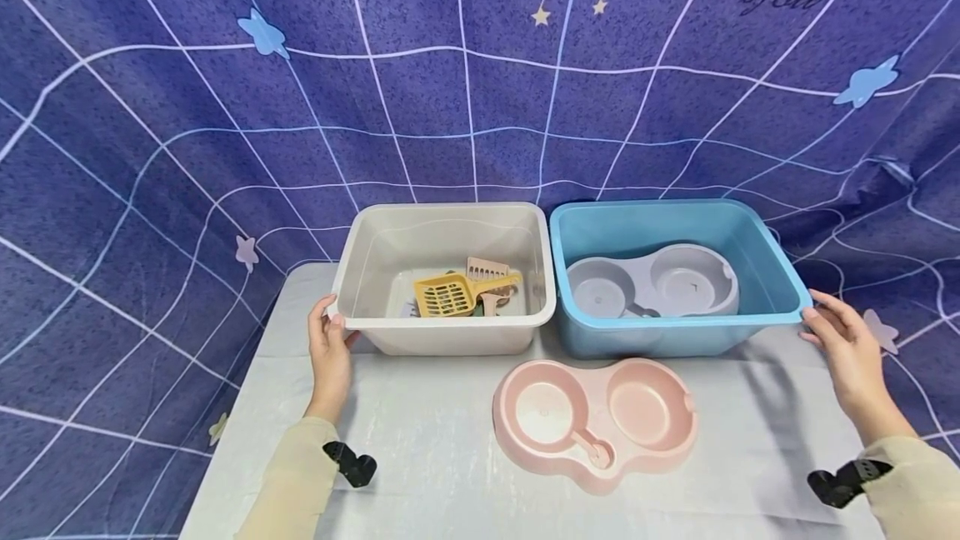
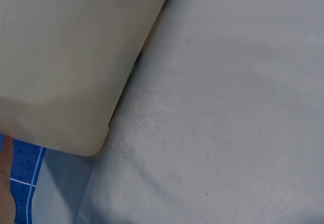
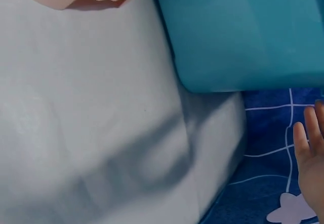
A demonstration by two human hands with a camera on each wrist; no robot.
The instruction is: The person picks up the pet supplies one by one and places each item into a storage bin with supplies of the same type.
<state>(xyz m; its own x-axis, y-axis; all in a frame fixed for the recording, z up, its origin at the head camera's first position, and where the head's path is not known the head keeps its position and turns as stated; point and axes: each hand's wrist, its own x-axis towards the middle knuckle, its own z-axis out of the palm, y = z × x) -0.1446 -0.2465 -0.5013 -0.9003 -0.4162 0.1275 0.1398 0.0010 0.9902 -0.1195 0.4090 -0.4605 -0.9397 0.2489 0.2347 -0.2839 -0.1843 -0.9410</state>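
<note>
My left hand (image 1: pixel 330 361) is at the front left corner of a light grey plastic bin (image 1: pixel 442 338), fingertips right at the rim. In the left wrist view, one finger (image 2: pixel 6 168) shows beside the bin's underside. Inside lie a yellow slotted litter scoop (image 1: pixel 450 294), a beige slotted scoop (image 1: pixel 487 267) and other small items, partly covered. My right hand (image 1: pixel 847 348) has its fingers extended at the front right corner of a blue plastic bin (image 1: pixel 637 338). That bin holds a grey double pet bowl (image 1: pixel 645 277).
A pink double pet bowl (image 1: pixel 592 415) lies on the white-covered table (image 1: pixel 420 448), in front of the two bins, which stand side by side. Behind the table hangs a dark blue curtain (image 1: pixel 405 98) with pale grid lines and stars.
</note>
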